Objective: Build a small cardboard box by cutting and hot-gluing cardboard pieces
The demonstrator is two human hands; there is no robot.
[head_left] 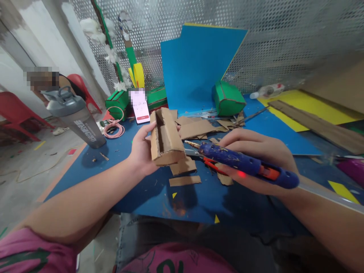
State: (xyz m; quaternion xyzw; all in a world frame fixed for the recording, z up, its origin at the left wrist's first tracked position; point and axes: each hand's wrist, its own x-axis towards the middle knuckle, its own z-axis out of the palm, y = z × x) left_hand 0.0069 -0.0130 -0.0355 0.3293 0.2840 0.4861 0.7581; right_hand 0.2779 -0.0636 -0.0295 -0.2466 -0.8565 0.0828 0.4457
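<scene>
My left hand is closed around a small open cardboard box with a long slot along its top, tilted and raised over the table. In my right hand is a blue glue gun, its metal nozzle pointing left, a short gap from the box's near right corner. A red light glows on the gun, and a clear glue stick extends from its back end. Orange-handled scissors lie behind and below the gun, partly hidden. Cardboard scraps are spread on the table behind the box.
The blue table carries a shaker bottle at left, a lit phone, a pink cable and green cardboard blocks. Blue board leans against perforated metal. A long cardboard strip lies right. A person sits far left.
</scene>
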